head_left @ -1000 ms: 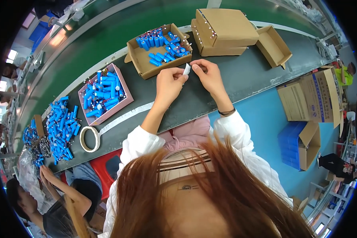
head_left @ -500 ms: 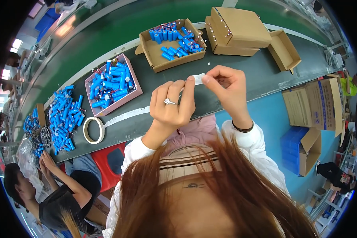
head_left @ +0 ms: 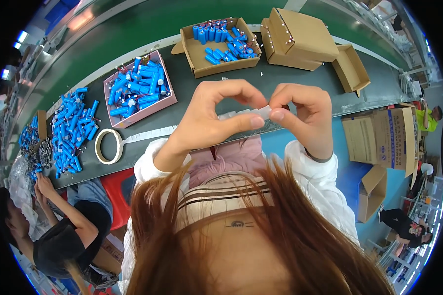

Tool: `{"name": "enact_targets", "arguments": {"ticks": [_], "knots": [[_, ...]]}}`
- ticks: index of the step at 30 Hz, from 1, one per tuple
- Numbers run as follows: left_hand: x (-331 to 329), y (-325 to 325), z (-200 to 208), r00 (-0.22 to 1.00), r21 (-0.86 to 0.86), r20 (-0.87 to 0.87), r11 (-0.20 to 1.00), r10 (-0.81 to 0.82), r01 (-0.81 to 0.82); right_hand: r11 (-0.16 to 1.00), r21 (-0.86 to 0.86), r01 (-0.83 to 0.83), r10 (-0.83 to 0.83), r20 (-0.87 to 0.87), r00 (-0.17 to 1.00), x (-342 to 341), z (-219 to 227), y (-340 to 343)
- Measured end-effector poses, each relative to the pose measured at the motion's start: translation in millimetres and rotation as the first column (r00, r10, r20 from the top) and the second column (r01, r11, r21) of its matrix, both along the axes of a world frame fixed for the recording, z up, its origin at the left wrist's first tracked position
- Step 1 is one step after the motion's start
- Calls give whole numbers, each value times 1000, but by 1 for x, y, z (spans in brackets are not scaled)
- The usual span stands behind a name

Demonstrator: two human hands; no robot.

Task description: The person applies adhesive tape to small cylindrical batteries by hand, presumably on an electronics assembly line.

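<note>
A narrow white strip (head_left: pixel 147 133) runs across the dark bench from an off-white roll (head_left: pixel 98 147) at the left and passes behind my left hand (head_left: pixel 214 110). Its end comes out between my two hands above the bench's front edge. My left hand is curled, thumb and forefinger closed on the strip near that end. Close beside it, my right hand (head_left: pixel 307 115) pinches the tip of the strip between thumb and forefinger. Whether a piece is peeling off the strip is too small to tell.
Blue cylindrical batteries with wires fill a pink box (head_left: pixel 142 119) and partly fill a cardboard tray (head_left: pixel 194 54). More batteries (head_left: pixel 71 132) lie loose at the left. Closed cardboard boxes (head_left: pixel 305 37) and an open one (head_left: pixel 350 69) stand at the back right. A co-worker (head_left: pixel 66 241) sits at the left.
My left hand has turned from knuckles up to a curled pinch with the thumb toward me. My right hand has moved slightly right and down. Both still hold the strip.
</note>
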State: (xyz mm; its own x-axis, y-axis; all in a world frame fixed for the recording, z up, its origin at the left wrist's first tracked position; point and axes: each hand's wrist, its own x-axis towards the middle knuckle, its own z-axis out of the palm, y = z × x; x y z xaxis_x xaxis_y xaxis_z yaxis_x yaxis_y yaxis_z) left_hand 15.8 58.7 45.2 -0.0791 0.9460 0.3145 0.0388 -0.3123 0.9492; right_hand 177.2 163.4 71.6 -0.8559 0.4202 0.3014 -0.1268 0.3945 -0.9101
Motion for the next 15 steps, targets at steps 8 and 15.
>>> {"name": "enact_targets", "arguments": {"ticks": [8, 15], "knots": [[-3, -12, -19, 995, 68, 0, 993, 101, -101, 996, 78, -32, 30, 27, 999, -11, -8, -1], [-33, -49, -41, 918, -122, 263, 954, 297, -274, 948, 223, 226, -238, 28, 971, -71, -53, 58]]}}
